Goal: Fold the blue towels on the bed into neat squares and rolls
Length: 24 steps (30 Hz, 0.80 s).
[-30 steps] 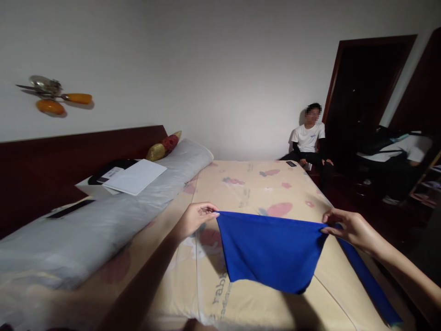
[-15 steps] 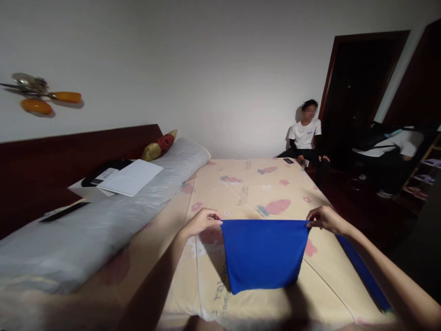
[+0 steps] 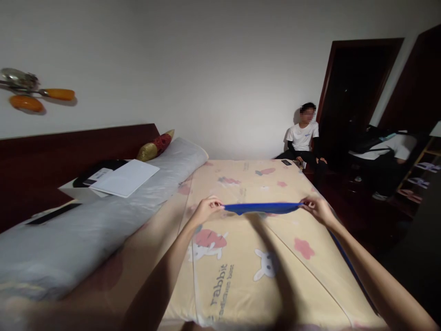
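A blue cloth point(image 3: 262, 208) is stretched between my two hands above the bed point(image 3: 241, 257), seen almost edge-on as a thin strip. My left hand point(image 3: 208, 208) pinches its left corner, fingers closed. At the opposite corner my right hand point(image 3: 317, 208) does the same. Whether the cloth's lower edge touches the sheet I cannot tell. Another blue piece of fabric point(image 3: 354, 271) lies along the bed's right edge, partly hidden behind my right forearm.
Grey bedding point(image 3: 86, 230) runs along the left under the dark headboard point(image 3: 69, 147), with a white flat box point(image 3: 126, 178) on it. A phone point(image 3: 286, 162) lies at the far edge. A person point(image 3: 303, 135) sits beyond; another person point(image 3: 384, 149) bends over at right.
Both hands have moved up and away with the cloth. Its face hung down broadly before; now it shows as a narrow strip, and the printed sheet beneath is uncovered.
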Available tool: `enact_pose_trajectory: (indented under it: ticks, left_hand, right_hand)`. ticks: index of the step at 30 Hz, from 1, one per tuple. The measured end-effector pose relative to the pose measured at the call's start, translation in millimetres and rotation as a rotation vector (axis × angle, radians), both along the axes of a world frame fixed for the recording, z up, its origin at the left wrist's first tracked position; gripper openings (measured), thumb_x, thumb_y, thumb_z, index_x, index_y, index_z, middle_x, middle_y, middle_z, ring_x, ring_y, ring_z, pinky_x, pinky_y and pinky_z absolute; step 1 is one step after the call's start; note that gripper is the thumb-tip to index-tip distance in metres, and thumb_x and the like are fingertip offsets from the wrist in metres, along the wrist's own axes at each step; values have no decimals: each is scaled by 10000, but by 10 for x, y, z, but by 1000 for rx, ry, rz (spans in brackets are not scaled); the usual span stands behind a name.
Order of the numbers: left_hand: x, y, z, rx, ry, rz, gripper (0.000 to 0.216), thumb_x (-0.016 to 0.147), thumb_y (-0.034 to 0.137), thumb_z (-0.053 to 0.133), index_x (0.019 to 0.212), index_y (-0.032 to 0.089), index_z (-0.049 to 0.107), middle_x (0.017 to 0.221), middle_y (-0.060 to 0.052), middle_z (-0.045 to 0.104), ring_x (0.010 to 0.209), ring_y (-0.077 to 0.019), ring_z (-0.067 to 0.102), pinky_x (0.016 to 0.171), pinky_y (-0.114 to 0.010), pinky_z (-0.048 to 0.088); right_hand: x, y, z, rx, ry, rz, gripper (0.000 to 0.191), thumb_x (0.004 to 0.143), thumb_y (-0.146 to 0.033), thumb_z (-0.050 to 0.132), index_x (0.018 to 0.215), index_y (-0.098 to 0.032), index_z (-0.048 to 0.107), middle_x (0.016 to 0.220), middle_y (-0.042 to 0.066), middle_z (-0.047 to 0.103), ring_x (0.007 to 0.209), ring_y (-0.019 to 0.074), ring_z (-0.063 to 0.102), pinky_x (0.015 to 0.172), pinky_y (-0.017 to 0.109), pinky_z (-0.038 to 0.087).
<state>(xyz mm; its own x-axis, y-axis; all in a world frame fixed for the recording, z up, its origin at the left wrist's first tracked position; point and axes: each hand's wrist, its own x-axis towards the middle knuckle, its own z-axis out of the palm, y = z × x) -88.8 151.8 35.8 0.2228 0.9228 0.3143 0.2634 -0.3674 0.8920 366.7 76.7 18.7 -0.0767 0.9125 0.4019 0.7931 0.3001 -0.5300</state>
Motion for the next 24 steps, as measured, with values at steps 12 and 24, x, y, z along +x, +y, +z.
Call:
enact_pose_trajectory:
  ticks: [12,24]
  left_hand:
    - [128,-1099,-2319,-183,788,-307,109,592,208,673,522,234,593,612,17,587,675,-203,589,663,-313,437]
    - [96,-1344,-2570,-150,1142,-447,284,635,2,530,753,251,599,820,20,676,892,-192,627,797,-279,442]
  right_hand:
    - [-494,-1053,-2223,-390,-363,237,179,699,-127,515,771,-218,652,1023,88,691,941,276,644,840,381,465]
    - [-548,-1180,-2475,-526,-594,414,312,763,-144,436,988,-161,652,1050,152,660,1054,297,588,915,433,408]
